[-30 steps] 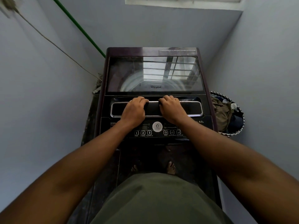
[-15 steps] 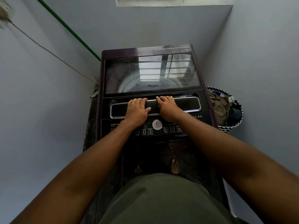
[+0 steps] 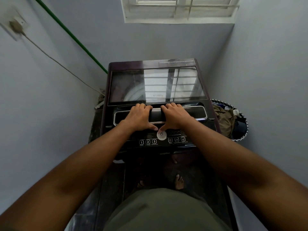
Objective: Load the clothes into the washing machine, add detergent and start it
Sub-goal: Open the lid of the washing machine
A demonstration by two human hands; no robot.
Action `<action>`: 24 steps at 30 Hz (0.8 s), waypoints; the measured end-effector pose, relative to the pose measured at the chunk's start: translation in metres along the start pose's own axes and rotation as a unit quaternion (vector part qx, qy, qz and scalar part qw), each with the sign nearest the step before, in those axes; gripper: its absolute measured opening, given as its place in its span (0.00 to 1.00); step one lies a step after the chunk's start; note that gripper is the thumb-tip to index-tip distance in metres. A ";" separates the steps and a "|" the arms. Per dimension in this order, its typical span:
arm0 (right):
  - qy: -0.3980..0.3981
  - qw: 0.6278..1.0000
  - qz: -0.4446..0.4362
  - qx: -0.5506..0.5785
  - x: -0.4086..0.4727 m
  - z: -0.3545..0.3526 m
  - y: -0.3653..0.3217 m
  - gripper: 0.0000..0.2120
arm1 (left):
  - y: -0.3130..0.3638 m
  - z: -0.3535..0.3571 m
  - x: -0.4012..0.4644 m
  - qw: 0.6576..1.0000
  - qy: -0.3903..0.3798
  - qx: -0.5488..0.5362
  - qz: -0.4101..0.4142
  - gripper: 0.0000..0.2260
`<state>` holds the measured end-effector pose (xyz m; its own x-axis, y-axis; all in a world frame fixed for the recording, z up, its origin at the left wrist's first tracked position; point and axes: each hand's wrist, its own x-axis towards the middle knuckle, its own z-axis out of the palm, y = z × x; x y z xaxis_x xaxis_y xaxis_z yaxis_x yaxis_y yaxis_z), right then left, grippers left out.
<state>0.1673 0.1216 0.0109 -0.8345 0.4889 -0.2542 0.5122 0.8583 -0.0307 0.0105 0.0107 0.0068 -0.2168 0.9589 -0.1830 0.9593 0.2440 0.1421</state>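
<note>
Pale blue walls close in on three sides of a narrow corner, and the washing machine [image 3: 158, 104] stands right in front of you, its glass lid [image 3: 156, 85] down and mirroring the window bars.

Your left hand [image 3: 139, 118] and right hand [image 3: 175, 117] lie side by side across the chrome-edged lid handle [image 3: 196, 114], palms down. On each hand the fingers bend over the far edge of the handle, beside the lower edge of the glass, and the thumbs reach back toward you until their tips almost meet just above the round white badge [image 3: 161, 135]. So each grip is closed around the handle. Both forearms stretch straight out from the bottom corners of the view, bare to the elbow.

On the control panel [image 3: 150, 139] the badge shows a large "6". To its left sit three buttons numbered 1, 2 and 3, with "Power", "Program" and "Start/Pause" beneath them. To its right are three icon buttons; "Delay" and "Water Level" can just be read, and the middle label is too small to make out. Faint lettering on the glass is unreadable.

Clothes [image 3: 226, 120], olive and dark blue, sit heaped in a basket [image 3: 240, 138] with a black-and-white braided rim, wedged between the machine's right side and the wall. A green pipe [image 3: 70, 35] and a thin cord [image 3: 55, 59] run down the left wall toward the machine's back corner. A white-framed window [image 3: 180, 10] is set high in the far wall. Your bare feet [image 3: 179, 181] show on the dark floor below the panel.
</note>
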 end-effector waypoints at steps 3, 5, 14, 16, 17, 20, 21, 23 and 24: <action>0.037 0.999 -0.001 -0.026 0.001 -0.008 -0.001 0.46 | 0.003 -0.009 -0.003 1.000 0.027 -0.002 -0.003 0.47; 0.059 0.998 -0.005 -0.025 0.001 -0.015 0.000 0.41 | 0.004 -0.016 -0.005 0.999 0.039 0.002 0.004 0.47; 0.043 0.998 -0.005 0.049 0.002 -0.102 0.009 0.41 | 0.002 -0.062 -0.011 0.980 0.150 0.084 0.098 0.34; 0.034 0.996 -0.008 0.081 0.006 -0.119 0.015 0.39 | 0.006 -0.079 -0.009 0.962 0.203 0.112 0.143 0.27; 0.034 0.994 -0.006 0.102 0.008 -0.128 0.018 0.38 | 0.008 -0.087 -0.008 0.955 0.225 0.110 0.157 0.23; 0.059 0.983 -0.001 0.173 0.013 -0.158 0.024 0.33 | 0.014 -0.113 -0.004 0.938 0.292 0.076 0.169 0.14; 0.070 0.979 -0.002 0.193 0.014 -0.167 0.025 0.31 | 0.016 -0.121 -0.002 0.933 0.314 0.063 0.165 0.13; 0.102 0.971 0.000 0.217 0.019 -0.182 0.030 0.26 | 0.019 -0.136 0.004 0.922 0.355 0.042 0.151 0.11; 0.120 0.966 0.000 0.227 0.021 -0.189 0.032 0.24 | 0.019 -0.144 0.008 0.916 0.374 0.031 0.141 0.09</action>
<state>0.1281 0.1883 0.1872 -0.8296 0.5578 -0.0237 0.5030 0.7284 -0.4652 0.0008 0.0441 0.1479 0.0006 0.8189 0.5740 0.9996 -0.0157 0.0213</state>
